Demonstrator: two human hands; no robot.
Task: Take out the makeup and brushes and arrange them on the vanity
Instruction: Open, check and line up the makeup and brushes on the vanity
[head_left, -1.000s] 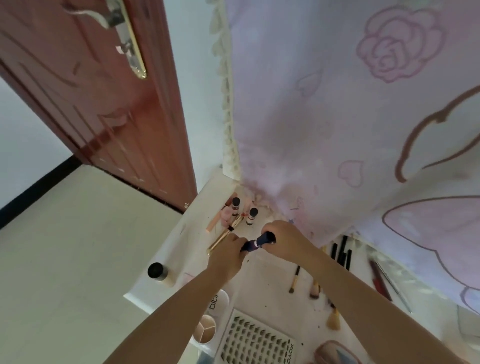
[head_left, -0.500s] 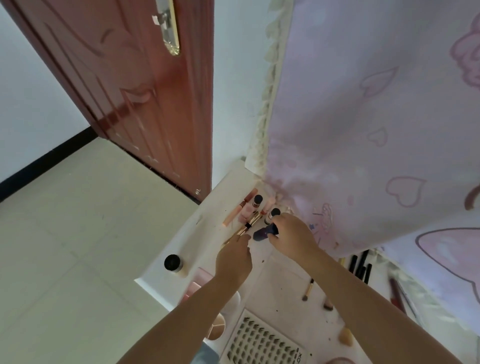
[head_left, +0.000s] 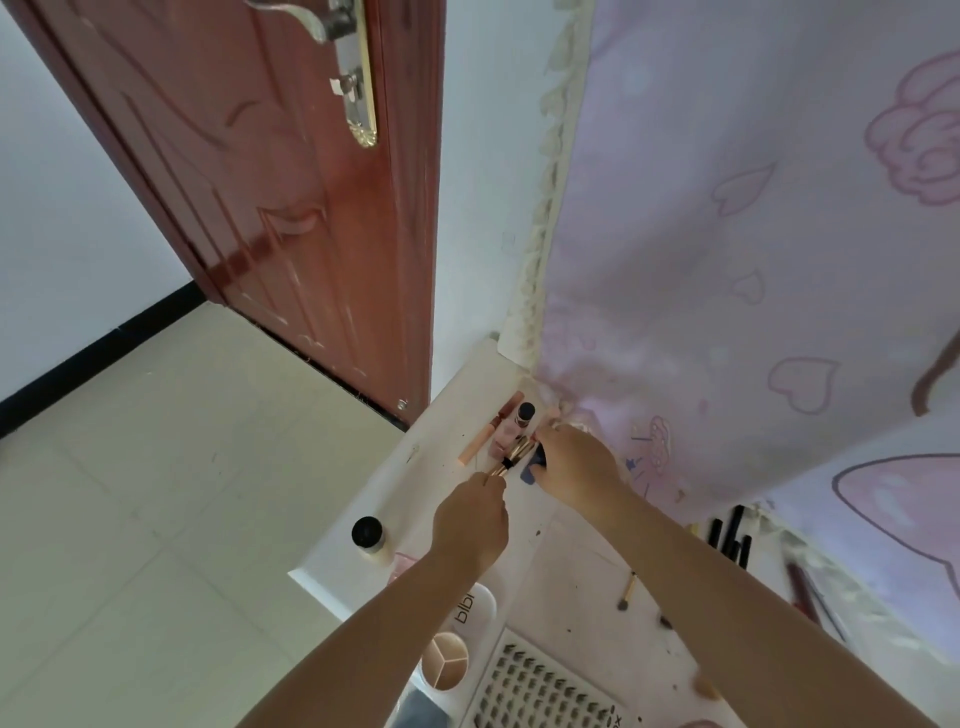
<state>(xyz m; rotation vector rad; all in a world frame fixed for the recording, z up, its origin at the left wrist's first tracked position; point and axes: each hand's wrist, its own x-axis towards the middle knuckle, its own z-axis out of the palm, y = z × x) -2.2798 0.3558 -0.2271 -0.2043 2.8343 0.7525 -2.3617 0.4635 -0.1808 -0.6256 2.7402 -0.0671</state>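
Observation:
My right hand (head_left: 574, 467) grips a dark blue makeup tube (head_left: 534, 466) low over the white vanity top (head_left: 447, 415), at its far left corner. My left hand (head_left: 470, 522) pinches the near end of a gold brush (head_left: 511, 460) that lies pointing toward the tube. Just beyond them lie a pink bottle with a black cap (head_left: 515, 425) and a slim peach stick (head_left: 491, 436). Part of the blue tube is hidden by my right fingers.
A black-capped jar (head_left: 368, 535) stands near the vanity's left edge. Close to me lie a round compact (head_left: 445, 660), an eyelash tray (head_left: 545, 691), small brushes (head_left: 627, 590) and black pencils (head_left: 730, 535). A pink curtain (head_left: 727, 260) hangs behind; a red door (head_left: 291, 182) stands left.
My right hand carried the blue tube from mid-air down toward the far corner. My left hand let go of the tube and took hold of the gold brush.

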